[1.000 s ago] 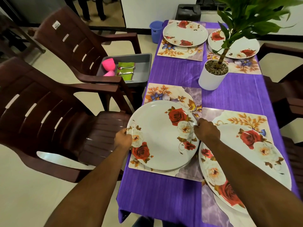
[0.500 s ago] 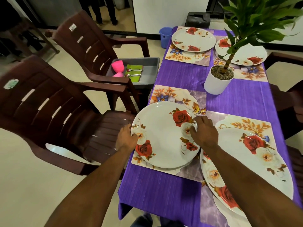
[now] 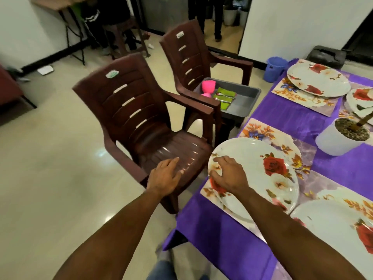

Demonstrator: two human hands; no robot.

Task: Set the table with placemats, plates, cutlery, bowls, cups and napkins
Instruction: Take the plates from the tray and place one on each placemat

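Plate, white with red rose print, lies on floral placemat at the near left corner of the counter, which is covered in purple cloth. Right hand rests on the plate's left rim; fingers curl down over the edge, thumb side toward the plate's centre. Cannot tell whether they actually clamp the rim or only lie on it. Left hand is off the counter, hovering over the seat of the nearer brown plastic chair; fingers straight and loosely together, holding nothing.

Second rose plate sits on its own mat at the near right, partly cut off by the frame edge. Third plate sits on a placemat at the far left of the counter; a fourth plate is only partly visible beside it. White plant pot with gravel stands between the near and far settings.

Farther brown chair carries a grey tray on its seat. In the tray: pink cups, green napkins, spoons lying on the napkins. Blue bin stands on the floor past the counter's far end.
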